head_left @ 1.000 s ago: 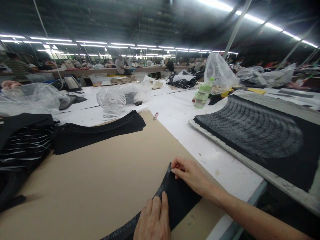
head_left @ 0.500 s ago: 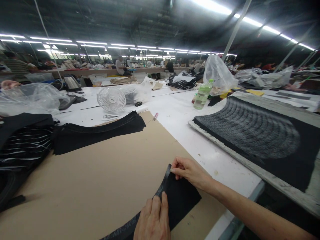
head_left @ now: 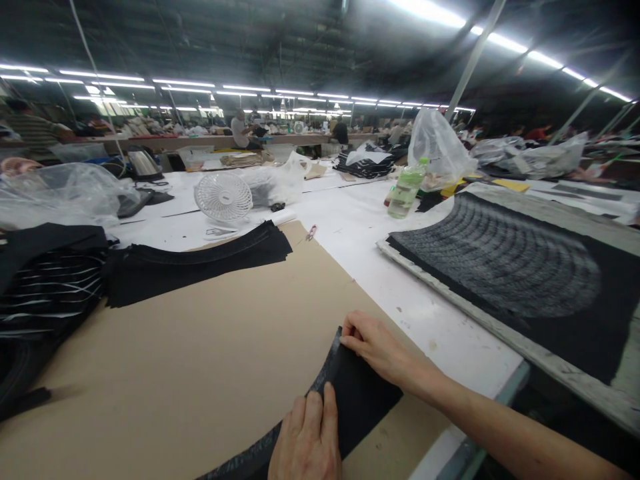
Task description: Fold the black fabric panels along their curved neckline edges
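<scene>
A curved black fabric piece [head_left: 363, 383] lies on tan paper [head_left: 200, 353], with a greyish band along its inner curved edge. My left hand [head_left: 309, 433] rests flat on it near the bottom of the view, fingers stretched out over the band. At the fabric's upper corner, my right hand [head_left: 365, 340] is closed in a pinch on the edge. A stack of similar curved black pieces [head_left: 200, 263] lies farther back on the paper. Small red-handled thread snips [head_left: 311, 232] lie by the paper's far edge.
To the right, a board [head_left: 450, 307] carries black fabric with rows of greyish curved bands. A green-tinted bottle [head_left: 403, 190] and a white fan [head_left: 223, 198] stand at the back. Black pieces with white strips [head_left: 50, 287] are piled at left. People sit in the distance.
Almost nothing differs. My right hand has shifted very slightly at the fabric's corner, still pinching; my left hand stays in place.
</scene>
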The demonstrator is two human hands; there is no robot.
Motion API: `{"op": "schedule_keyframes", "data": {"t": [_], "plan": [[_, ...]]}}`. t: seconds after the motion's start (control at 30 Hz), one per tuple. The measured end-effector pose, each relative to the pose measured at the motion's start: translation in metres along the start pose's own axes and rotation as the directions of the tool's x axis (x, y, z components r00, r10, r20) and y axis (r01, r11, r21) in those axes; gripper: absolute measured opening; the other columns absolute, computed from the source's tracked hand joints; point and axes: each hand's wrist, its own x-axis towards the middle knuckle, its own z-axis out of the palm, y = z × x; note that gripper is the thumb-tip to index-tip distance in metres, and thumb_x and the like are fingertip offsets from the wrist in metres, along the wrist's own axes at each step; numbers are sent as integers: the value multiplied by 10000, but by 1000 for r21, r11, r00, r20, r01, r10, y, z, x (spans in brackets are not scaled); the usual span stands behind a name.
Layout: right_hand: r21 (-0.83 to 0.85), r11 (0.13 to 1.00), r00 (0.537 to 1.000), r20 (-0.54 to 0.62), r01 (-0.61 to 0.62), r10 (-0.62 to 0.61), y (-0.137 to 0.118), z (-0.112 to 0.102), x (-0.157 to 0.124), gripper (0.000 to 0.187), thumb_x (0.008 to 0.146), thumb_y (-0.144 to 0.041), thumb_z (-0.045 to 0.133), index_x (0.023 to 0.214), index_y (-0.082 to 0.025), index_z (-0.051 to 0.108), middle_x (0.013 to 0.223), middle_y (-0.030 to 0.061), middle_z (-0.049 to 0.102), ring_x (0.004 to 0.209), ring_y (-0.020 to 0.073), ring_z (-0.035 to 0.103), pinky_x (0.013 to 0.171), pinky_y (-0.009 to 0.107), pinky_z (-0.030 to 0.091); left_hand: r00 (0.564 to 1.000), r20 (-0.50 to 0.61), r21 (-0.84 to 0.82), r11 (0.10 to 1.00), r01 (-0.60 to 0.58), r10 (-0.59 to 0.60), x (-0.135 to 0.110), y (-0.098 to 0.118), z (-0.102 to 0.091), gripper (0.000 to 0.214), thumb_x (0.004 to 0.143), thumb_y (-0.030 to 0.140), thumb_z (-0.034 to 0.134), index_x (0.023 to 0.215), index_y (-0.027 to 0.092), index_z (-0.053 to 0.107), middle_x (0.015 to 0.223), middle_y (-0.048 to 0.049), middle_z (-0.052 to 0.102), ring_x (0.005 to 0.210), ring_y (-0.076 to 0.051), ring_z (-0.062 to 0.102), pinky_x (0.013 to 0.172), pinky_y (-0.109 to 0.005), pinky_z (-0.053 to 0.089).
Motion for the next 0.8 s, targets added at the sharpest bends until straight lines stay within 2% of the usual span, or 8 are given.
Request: {"op": "schedule_keyframes", "data": {"t": [0.17,0.43,0.57,0.7,0.8], "plan": [[-57,997,998,-15,55,-56,5,4,3,140,776,-58,517,724,-188,512,806,7,527,724,138,493,654,256,369,999,-7,-14,999,-36,36,-2,-2,4,414,817,74,452,1183,159,628,942,-74,666,852,-192,619,735,-276,499],[-86,990,994,13,112,-112,13,6,2,124,818,-121,540,727,-197,500,739,-18,557,675,132,505,627,250,380,997,74,-22,999,32,-31,3,3,-6,455,799,30,435,1190,160,628,938,-78,651,858,-200,601,749,-294,501],[-141,986,994,-38,92,-99,14,9,0,65,852,-156,533,827,-205,499,763,-15,566,680,140,515,624,257,388,992,121,-79,995,57,-47,5,5,-9,482,785,14,451,1218,154,610,937,-78,645,857,-202,594,733,-293,496],[-197,973,991,-41,120,-131,7,11,-5,118,900,-174,469,789,-213,473,808,16,552,702,155,527,661,280,416,980,153,-121,982,144,-125,3,11,-8,525,761,13,469,1251,156,589,1018,-93,646,944,-230,589,812,-330,492],[-216,957,977,-35,196,-209,0,10,-13,160,932,-199,406,808,-215,507,872,51,556,741,179,561,693,313,441,957,240,-181,960,212,-166,4,14,-17,541,776,58,474,1308,130,539,1097,-125,641,1013,-264,580,878,-387,486]]}}
